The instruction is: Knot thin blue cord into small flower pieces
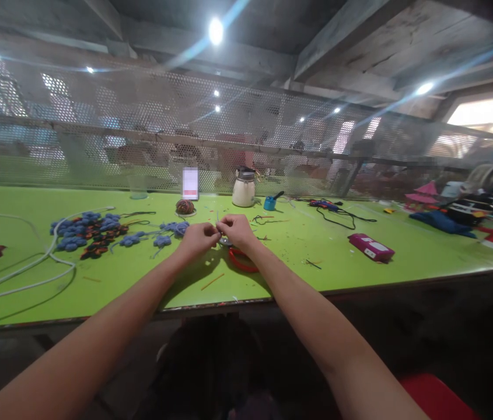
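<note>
Over the middle of the green table, my left hand (199, 239) and my right hand (236, 231) meet with fingertips pinched together. Whatever lies between them is too small to make out; a thin strand seems to stick up beside the right fingertips. Just beneath the right wrist lie scissors with red handles (241, 263), partly hidden by the forearm. To the left of my left hand are a bundle of blue yarn (179, 228) and small blue knitted pieces (161, 240). Farther left sits a pile of blue pieces (73, 232) alongside dark orange-and-black pieces (100, 242).
A multicoloured yarn ball (185, 207), a lit phone (190, 183), a pale jug (244, 190) and a blue pot (269, 202) stand behind. A purple packet (371, 247) lies right, a white cable (56, 256) left. The green table (141, 297) ends close before me; mesh rises behind.
</note>
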The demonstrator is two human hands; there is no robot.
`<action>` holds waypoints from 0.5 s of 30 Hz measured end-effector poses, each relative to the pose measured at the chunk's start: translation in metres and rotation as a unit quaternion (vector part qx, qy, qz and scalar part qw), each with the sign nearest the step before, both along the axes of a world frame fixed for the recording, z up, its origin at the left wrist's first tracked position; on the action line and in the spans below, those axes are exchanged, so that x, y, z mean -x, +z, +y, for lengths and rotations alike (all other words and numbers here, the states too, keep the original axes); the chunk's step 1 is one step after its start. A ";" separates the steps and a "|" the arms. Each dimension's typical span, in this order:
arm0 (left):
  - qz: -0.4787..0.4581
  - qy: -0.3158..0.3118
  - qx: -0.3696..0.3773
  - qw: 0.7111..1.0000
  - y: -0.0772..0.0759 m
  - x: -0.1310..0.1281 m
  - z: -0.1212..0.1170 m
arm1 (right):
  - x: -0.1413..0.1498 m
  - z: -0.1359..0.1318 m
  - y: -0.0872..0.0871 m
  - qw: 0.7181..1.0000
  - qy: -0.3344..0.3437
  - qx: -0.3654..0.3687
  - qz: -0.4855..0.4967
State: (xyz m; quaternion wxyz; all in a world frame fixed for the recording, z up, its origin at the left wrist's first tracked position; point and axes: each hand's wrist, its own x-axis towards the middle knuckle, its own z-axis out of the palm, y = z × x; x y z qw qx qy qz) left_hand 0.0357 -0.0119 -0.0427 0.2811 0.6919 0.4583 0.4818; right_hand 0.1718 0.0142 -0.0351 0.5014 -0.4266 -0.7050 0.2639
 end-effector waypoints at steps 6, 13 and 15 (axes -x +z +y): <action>-0.290 -0.187 0.158 0.925 0.013 0.010 -0.001 | -0.006 -0.008 0.013 0.967 0.131 0.109 0.187; -0.404 -0.220 0.187 0.868 0.019 0.020 -0.003 | -0.014 -0.020 0.025 0.944 0.224 0.140 0.200; -0.397 -0.225 0.190 0.869 0.019 0.021 -0.003 | -0.014 -0.020 0.023 0.949 0.238 0.126 0.162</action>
